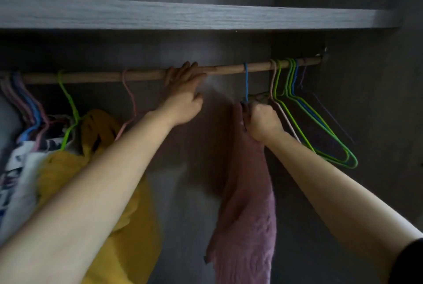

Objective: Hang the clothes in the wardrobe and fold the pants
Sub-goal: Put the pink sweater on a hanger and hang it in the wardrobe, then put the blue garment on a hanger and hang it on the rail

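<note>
Head cam, only view I've got: I'm looking into the wardrobe, under a grey shelf (183,12). The wooden rod (142,75) runs across w/ a slight upward slant to the right.

The left hand (185,98) is up at mid-rod, fingers curled over the top of it, thumb below, gripping the rod.

The right hand (263,121) is clenched just below the rod, right of centre. It grips the neck of the blue hanger (246,82), whose hook is over the rod. The pink garment (249,203) is on that hanger, hanging straight down from the fist, top bunched at the fingers.

Just right of that, a set of empty hangers (320,128), mostly green, hangs near the rod's end bracket.

Left side: a pink hanger (131,98) and a green hanger (68,98) on the rod, the green one carrying a yellow garment (59,169). Far left there's a patterned white garment (18,169) under a bunch of pink/blue hooks, partly cut off by the frame edge.
</note>
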Tool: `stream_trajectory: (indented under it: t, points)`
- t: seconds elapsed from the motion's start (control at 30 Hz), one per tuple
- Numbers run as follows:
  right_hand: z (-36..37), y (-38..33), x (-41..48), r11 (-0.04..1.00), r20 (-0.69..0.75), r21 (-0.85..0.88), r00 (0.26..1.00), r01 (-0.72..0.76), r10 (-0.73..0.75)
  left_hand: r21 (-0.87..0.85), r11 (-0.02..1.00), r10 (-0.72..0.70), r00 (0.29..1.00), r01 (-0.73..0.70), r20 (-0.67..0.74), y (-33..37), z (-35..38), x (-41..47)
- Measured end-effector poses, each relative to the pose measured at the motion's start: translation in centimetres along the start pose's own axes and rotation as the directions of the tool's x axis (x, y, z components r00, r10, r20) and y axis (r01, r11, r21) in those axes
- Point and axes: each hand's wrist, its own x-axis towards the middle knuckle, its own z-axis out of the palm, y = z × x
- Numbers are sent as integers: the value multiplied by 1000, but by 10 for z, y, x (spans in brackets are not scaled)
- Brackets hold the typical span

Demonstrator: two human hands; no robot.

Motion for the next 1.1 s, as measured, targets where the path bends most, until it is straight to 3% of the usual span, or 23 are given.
stream_trajectory:
  t: [0.1,0.2,0.37,0.47,0.63,0.77,0.97,1.1]
  points:
    - [4,-6,-16,972,-62,-202,988,124,-139,-254,962,-124,990,105,-60,-3,-36,-27]
    - [13,-20,-33,924,-159,-289,939,251,-305,-217,940,-303,936,262,-181,-19,-54,-63]
    - [40,-34,-74,916,-205,-54,893,398,-400,-288,863,-488,833,416,-261,-41,-62,-117]
    - [49,-27,-102,914,-305,61,879,401,-366,-333,857,-490,822,394,-291,-30,-55,-145]
    - [55,8,-171,942,-271,123,924,312,-271,-395,880,-378,891,263,-251,17,-21,-189]
    - [56,55,-234,979,-168,12,965,206,-201,-466,871,-275,939,153,-207,57,25,-219]
    - [11,133,-353,968,-126,-224,988,-111,84,-708,705,-125,974,-47,-190,157,78,-239]
    - [-55,169,-452,854,-243,-350,917,-386,315,-811,559,72,985,-172,-158,263,83,-257]
